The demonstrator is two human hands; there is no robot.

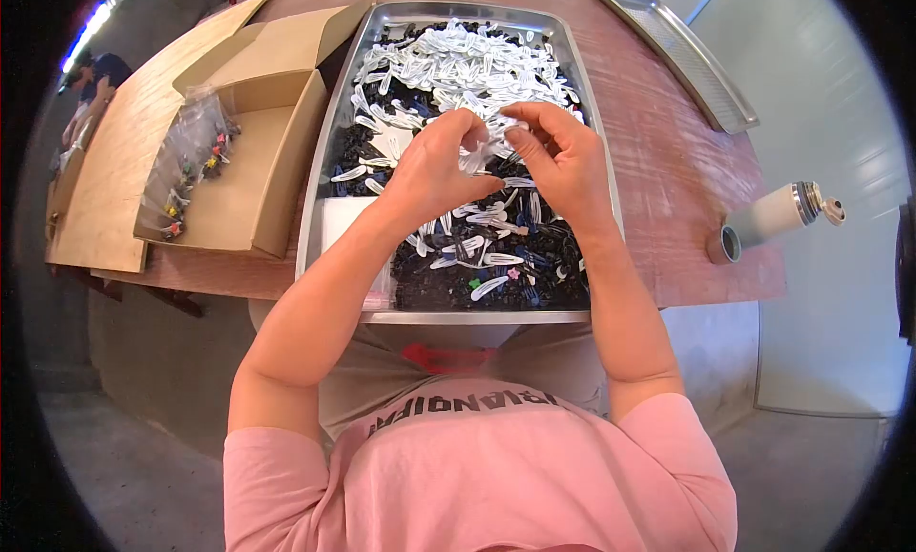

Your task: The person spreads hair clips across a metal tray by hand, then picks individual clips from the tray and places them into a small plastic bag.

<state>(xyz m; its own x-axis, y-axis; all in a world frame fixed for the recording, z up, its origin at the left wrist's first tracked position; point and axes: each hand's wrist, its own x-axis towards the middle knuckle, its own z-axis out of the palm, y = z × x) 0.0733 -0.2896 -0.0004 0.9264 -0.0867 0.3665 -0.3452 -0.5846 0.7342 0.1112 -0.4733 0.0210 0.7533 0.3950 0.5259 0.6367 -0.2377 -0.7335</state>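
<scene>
Both hands are over a metal tray [603, 161] filled with white hair clips [458, 61] and small black pieces [429, 285]. My left hand [441, 166] is curved, its thumb and fingers apart, with nothing plainly held. Close beside it, my right hand [561, 156] has its thumb and index finger drawn together at something whitish and blurred, too small to name. More white clips lie scattered below the hands, near a green piece and a pink piece. A white card [343, 218] rests at the tray's left side.
An open cardboard box [234, 194] with plastic bags of colourful small items [191, 161] stands left of the tray. At the right are an empty metal tray [682, 61], a flask [778, 211] and a cup [724, 245]. Another person [95, 80] is at the far left.
</scene>
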